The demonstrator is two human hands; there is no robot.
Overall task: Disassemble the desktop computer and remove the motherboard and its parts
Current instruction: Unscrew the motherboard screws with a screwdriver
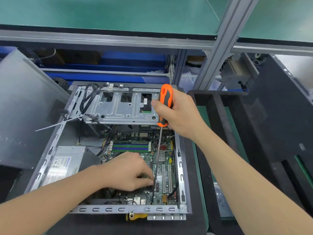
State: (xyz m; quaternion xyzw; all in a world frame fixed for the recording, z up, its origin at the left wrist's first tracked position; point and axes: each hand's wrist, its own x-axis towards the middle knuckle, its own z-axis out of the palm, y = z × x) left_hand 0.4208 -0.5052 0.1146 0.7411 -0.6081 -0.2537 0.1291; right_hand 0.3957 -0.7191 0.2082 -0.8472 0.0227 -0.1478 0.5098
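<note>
So the green motherboard (160, 175) is lying flat in the floor of the open grey metal desktop case (179, 167), with the silver power supply box (67, 161) to its left and the silver drive cage (122, 107) beyond it. Your right hand (179, 114) is wrapped around the orange-and-black screwdriver (165, 106), its long shaft angled down to the board's near edge. Your left hand (127, 172) rests on the board, fingers curled up against the shaft, can't tell if they're pinching it.

Green shelf (101, 12) overhead; aluminium post (220, 53) right of centre; blue bin (118, 78) beneath shelf.
</note>
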